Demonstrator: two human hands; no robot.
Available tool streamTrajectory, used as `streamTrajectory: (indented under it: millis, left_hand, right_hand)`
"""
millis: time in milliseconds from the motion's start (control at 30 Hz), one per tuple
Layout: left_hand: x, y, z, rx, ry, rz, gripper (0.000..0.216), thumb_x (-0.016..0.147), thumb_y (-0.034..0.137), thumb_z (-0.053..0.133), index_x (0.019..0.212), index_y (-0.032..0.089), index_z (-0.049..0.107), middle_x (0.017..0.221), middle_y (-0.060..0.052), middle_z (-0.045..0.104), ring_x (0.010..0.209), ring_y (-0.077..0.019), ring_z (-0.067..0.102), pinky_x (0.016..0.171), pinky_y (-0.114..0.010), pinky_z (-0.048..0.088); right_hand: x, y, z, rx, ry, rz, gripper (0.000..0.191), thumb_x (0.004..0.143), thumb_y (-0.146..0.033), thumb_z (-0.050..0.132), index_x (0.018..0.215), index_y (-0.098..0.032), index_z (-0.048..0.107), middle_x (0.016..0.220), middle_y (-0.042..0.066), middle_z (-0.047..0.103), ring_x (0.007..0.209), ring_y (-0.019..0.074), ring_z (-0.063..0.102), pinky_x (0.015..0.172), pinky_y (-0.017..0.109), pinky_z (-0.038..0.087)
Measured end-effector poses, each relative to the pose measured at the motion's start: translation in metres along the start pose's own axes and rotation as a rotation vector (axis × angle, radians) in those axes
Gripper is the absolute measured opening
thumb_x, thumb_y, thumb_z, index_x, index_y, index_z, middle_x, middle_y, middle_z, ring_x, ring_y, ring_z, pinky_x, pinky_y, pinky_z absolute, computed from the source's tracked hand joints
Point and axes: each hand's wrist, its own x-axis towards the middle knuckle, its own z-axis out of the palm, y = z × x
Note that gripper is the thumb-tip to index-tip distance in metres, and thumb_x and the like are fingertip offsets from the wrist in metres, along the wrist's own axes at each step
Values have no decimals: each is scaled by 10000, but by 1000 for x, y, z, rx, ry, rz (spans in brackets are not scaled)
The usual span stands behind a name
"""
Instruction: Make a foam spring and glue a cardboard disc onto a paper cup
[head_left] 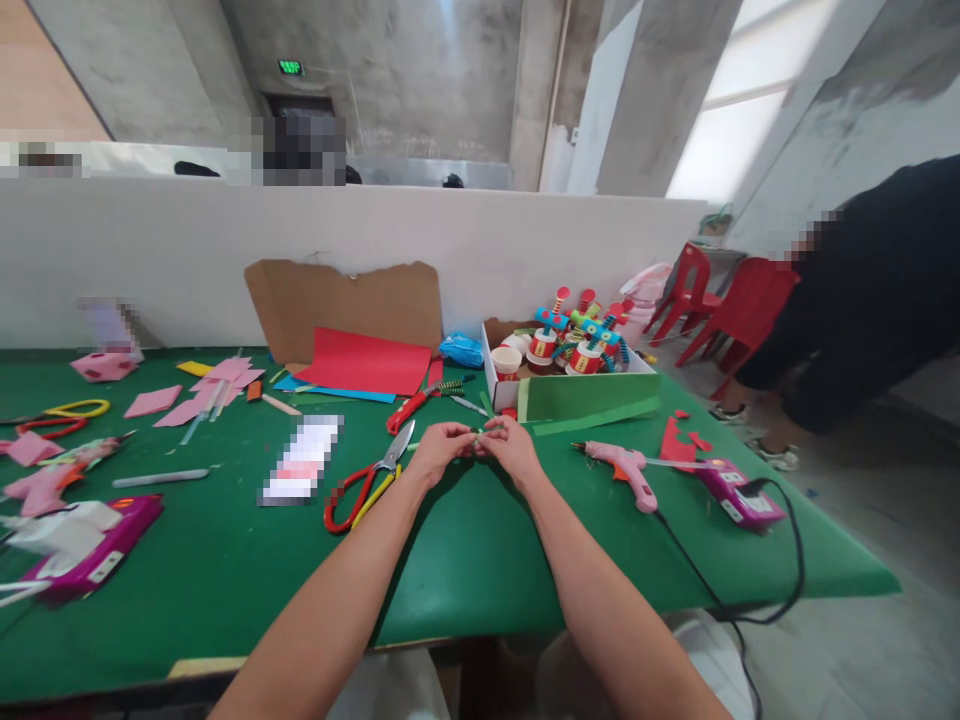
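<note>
Green scrap [477, 432], too small to identify, is pinched between left hand [439, 450] and right hand [517, 447]; red-handled scissors [367, 480] lie just beside the left hand.

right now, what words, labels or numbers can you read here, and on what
Nothing reads clearly.
Green lit sign over the doorway: too small to read.
White label on the right magenta glue gun: too small.
White label on the left magenta glue gun: too small.
White patch on the green table: blurred out.
Small green piece pinched by left hand and right hand: no print visible.
</note>
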Motion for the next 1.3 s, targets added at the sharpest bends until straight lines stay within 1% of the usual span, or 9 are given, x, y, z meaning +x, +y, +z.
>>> streamTrajectory:
  millis: [100,233,333,433,633,800,900,1033,1300]
  left_hand:
    - [-2,2,0,-65,-7,-9,375,453,300,865,673,122,619,548,21,593,480,-78,529,517,-219,421]
    - [-3,4,-2,-195,-12,-36,385,467,268,868,704,127,599,571,23,592,509,-77,543,551,-227,457]
    - [-4,4,1,-214,2,-70,381,486,251,863,725,131,591,579,15,592,529,-85,552,552,-232,465]
    - [-7,3,8,-174,-29,-56,363,494,263,858,711,127,600,576,18,582,530,-86,549,541,-227,455]
    - [-7,-1,10,-110,-94,-33,405,464,307,874,705,115,611,596,6,603,520,-91,567,541,-231,448]
    - [-4,-2,7,-85,-133,-49,428,448,318,885,712,113,617,606,-6,628,511,-93,580,520,-216,436]
    - [-6,-1,9,-100,-135,-58,423,463,313,884,726,113,621,624,-17,644,527,-103,598,529,-220,447]
    - [-8,1,12,-137,-124,-39,424,468,286,884,754,110,625,649,-15,650,555,-98,611,562,-217,457]
    - [-7,1,13,-115,-103,8,417,439,291,882,681,122,587,562,31,587,463,-57,516,492,-201,387]
  right_hand:
    - [-15,-12,-8,-91,52,-60,295,603,-250,713,842,-220,543,652,-56,623,517,112,601,566,265,520]
    - [-48,-31,-41,-245,140,-259,257,673,-341,677,887,-216,609,799,-16,642,607,108,604,616,256,515]
    - [-62,-34,-56,-242,200,-187,191,695,-373,657,762,-203,597,697,-12,619,584,121,601,609,266,520]
    - [-56,-27,-46,-116,179,-100,236,643,-367,703,771,-203,592,713,-16,621,597,125,615,634,283,536]
    - [-35,-12,-8,-9,28,-51,291,584,-339,756,763,-196,576,685,-25,636,601,123,622,645,279,530]
    - [-28,-5,-9,-25,65,-65,282,580,-352,755,719,-183,578,645,-34,628,573,116,610,636,275,520]
    - [-25,-4,-11,22,39,-65,298,557,-345,765,723,-184,576,651,-33,637,586,122,623,653,283,529]
    - [-21,-2,-7,78,85,-84,306,533,-324,776,712,-185,569,628,-34,640,577,127,624,634,284,537]
    - [-24,3,1,151,148,-43,261,560,-285,758,717,-176,580,578,-44,619,537,101,594,592,246,517]
